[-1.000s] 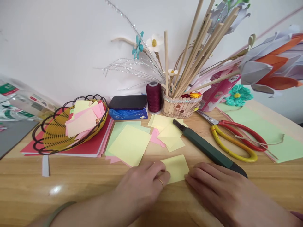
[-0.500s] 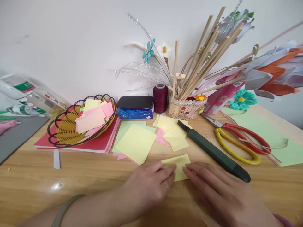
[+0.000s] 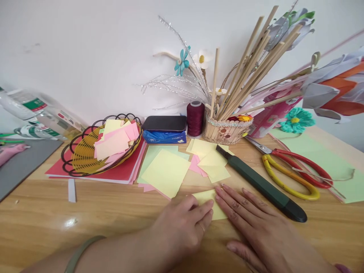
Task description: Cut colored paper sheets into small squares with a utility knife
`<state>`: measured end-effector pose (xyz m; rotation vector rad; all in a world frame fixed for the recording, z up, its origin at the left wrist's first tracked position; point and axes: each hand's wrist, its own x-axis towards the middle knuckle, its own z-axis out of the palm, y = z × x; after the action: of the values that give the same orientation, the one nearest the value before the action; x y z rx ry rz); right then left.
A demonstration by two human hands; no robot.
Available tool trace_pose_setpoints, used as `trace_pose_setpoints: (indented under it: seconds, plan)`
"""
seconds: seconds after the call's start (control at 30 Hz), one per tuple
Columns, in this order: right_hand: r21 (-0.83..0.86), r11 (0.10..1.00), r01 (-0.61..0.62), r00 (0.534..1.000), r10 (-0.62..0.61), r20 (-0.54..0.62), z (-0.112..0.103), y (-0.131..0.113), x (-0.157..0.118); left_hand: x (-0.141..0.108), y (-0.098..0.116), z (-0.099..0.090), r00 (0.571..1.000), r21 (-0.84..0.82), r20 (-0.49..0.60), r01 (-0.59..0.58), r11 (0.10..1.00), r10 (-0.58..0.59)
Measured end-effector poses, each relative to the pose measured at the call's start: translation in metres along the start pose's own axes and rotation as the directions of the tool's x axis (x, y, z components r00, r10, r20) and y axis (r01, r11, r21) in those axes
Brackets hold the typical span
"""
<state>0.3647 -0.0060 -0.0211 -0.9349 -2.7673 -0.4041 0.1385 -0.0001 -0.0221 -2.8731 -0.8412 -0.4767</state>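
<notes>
A small piece of yellow paper (image 3: 218,212), which looks folded, lies on the wooden table under both hands. My left hand (image 3: 182,223) has its fingers curled together, with the fingertips pressing on the left part of the paper; its thumb is hidden. My right hand (image 3: 258,223) is open and flat, fingers stretched over the paper's right edge and the thumb apart on the table. Just beyond the paper are loose yellow sheets (image 3: 167,172) and a green-handled utility knife (image 3: 264,185).
A woven basket (image 3: 82,159) of paper slips stands on red sheets (image 3: 58,168) at the left. Behind are a phone (image 3: 164,123), a dark red thread spool (image 3: 195,119) and a stick-filled holder (image 3: 224,131). Scissors (image 3: 298,170) lie at the right, near green paper (image 3: 338,167).
My right hand has moved up and left, flattening over the paper's right side with its thumb now showing. My left hand stays pressed on the paper. The view has shifted slightly.
</notes>
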Motion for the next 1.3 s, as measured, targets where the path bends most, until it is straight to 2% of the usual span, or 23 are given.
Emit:
trace_pose_setpoints:
  seconds: [0.27,0.37,0.47,0.57,0.67,0.77,0.87,1.0,1.1,1.3]
  plan:
    - [0.099,0.995,-0.030,0.999,0.031,-0.008,0.002,0.000,0.000,0.007,0.002,-0.002,0.997,-0.036,0.070,0.035,0.999,-0.032]
    - [0.154,0.987,-0.053,0.999,0.054,-0.004,0.003,0.000,0.000,0.015,0.009,-0.001,0.977,-0.048,0.209,0.060,0.997,-0.049]
    - [0.143,0.989,-0.042,0.999,0.043,-0.002,0.003,0.000,0.000,0.020,0.015,0.001,0.934,-0.094,0.354,0.073,0.993,-0.035]
    - [0.100,0.995,-0.021,1.000,0.022,-0.013,0.002,0.000,0.001,0.018,0.017,0.001,0.906,-0.124,0.421,0.100,0.987,-0.039]
    - [0.065,0.998,-0.017,1.000,0.018,-0.020,0.001,0.000,0.002,0.010,0.017,0.000,0.900,-0.112,0.431,0.131,0.985,-0.071]
    - [0.064,0.998,-0.025,0.999,0.027,-0.022,0.001,0.000,0.002,-0.005,0.015,-0.003,0.896,-0.032,0.422,0.164,0.986,-0.135]
    - [0.102,0.994,-0.040,0.999,0.043,-0.029,0.001,0.000,0.001,-0.022,0.012,-0.007,0.919,0.058,0.354,0.167,0.984,-0.177]
    - [0.108,0.993,-0.049,0.998,0.052,-0.022,0.000,0.000,-0.001,-0.035,0.009,-0.012,0.941,0.097,0.294,0.147,0.984,-0.170]
    - [0.111,0.993,-0.040,0.999,0.042,-0.020,-0.001,0.000,-0.002,-0.036,0.007,-0.015,0.937,0.078,0.306,0.154,0.985,-0.171]
    - [0.138,0.990,-0.042,0.998,0.047,-0.036,-0.002,0.002,-0.002,-0.031,0.000,-0.021,0.910,-0.031,0.398,0.137,0.990,-0.114]
